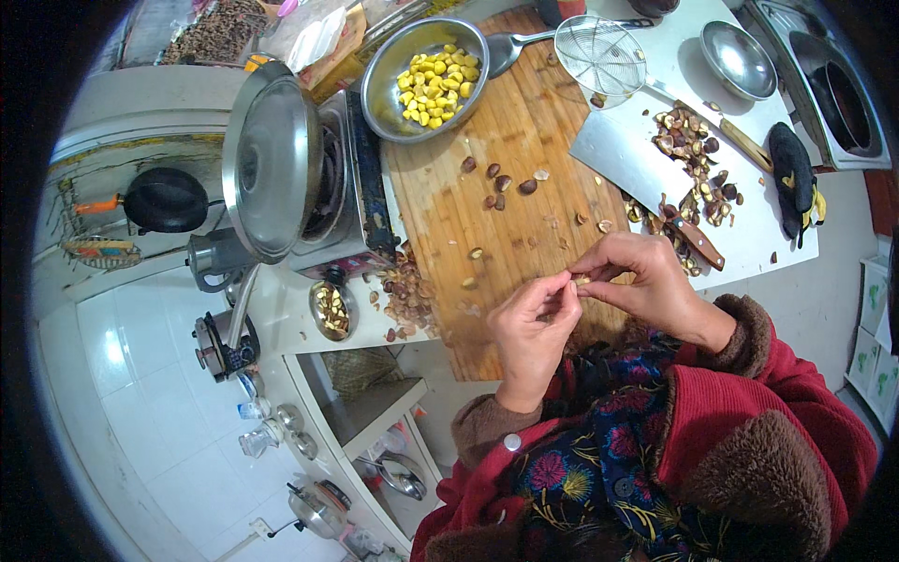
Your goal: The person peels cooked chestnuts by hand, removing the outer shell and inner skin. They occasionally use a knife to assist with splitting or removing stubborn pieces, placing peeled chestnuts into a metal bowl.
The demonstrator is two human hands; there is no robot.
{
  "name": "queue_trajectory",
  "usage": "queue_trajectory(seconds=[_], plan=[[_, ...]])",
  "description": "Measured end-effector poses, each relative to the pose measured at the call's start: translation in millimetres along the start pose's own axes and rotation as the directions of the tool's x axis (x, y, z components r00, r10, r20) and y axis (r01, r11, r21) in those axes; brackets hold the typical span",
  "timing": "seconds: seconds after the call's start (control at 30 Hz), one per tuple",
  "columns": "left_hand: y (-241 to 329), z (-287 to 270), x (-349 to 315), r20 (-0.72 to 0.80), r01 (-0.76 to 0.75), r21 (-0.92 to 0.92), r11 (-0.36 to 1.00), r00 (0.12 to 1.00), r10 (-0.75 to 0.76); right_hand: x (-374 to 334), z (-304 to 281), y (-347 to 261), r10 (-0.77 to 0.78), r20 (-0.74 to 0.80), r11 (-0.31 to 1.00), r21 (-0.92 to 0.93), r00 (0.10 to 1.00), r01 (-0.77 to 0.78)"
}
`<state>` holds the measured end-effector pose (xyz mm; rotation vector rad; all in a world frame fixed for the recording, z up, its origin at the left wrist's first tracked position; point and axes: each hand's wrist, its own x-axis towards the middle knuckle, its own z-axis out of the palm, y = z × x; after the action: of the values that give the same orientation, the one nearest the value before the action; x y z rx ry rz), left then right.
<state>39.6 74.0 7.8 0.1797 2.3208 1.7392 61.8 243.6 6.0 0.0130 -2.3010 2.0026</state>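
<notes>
Over the near edge of the wooden cutting board [524, 122], my two hands meet at the fingertips. A small pale chestnut [582, 279], mostly covered by fingers, is pinched between them. My left hand [536, 328] is closed at its tips on one side of it. My right hand [646, 276] grips the other side with thumb and bent fingers. Several brown chestnuts [528, 186] lie loose on the board. At its far left corner a steel bowl [379, 89] holds peeled yellow chestnuts [437, 86].
A cleaver [623, 159] rests at the board's right side, near a wooden-handled knife [698, 242] and piled shells [688, 140]. A wire skimmer [599, 56] lies beyond. More shells [407, 295] and a small metal dish [331, 307] are left, beside a stove with a large pan [272, 164].
</notes>
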Motion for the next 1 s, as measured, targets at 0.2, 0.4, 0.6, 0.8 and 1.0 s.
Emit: queue_trajectory(seconds=[0.2,0.4,0.6,0.8,1.0], plan=[[15,-2,-9,0.015,0.035,0.019,0.999,0.999,-0.035,-11,1,-1,-0.091,-0.003,0.993,-0.075,0.996,0.09],[18,5,-17,-0.024,0.034,-0.063,0.997,0.999,-0.035,-20,6,-1,0.066,-0.058,0.982,0.181,0.996,-0.054],[23,8,-16,-0.088,0.103,-0.23,0.968,0.988,-0.126,-25,17,11,0.338,0.109,0.621,0.721,0.935,-0.309],[21,4,-12,-0.03,0.249,-0.411,0.877,0.958,-0.286,-27,21,19,0.405,0.4,-0.113,0.914,0.822,-0.389],[14,-1,-15,0.112,0.254,-0.545,0.799,0.966,-0.231,-23,21,29,0.252,0.37,-0.346,0.897,0.894,-0.274]])
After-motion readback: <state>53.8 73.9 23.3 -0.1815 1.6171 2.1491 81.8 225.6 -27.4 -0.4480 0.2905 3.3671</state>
